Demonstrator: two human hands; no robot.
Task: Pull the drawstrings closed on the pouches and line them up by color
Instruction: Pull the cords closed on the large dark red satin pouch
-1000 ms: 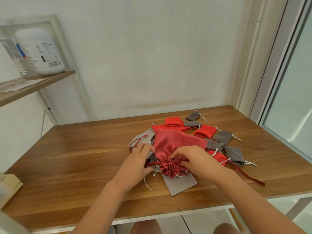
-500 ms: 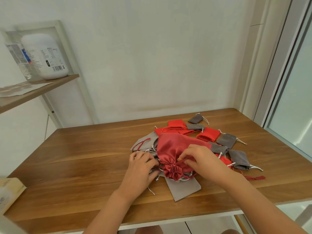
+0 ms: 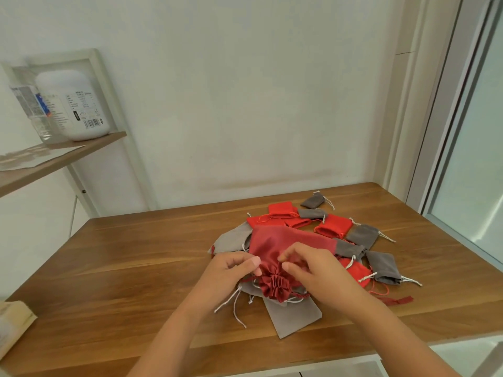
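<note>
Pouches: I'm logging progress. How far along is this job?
Done: large dark red pouch looks cinched, neck gathered. In hand: left hand pinches its neck, right hand at it. Left: red pouches and grey pouches lie mixed in one pile, none lined up.

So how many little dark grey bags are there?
5 dark grey pouches: farthest back, just nearer, middle right, against the big red pouch, nearest right. Others may hide underneath.

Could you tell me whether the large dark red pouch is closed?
Closed: the dark red pouch is cinched into tight ruffles.
</note>
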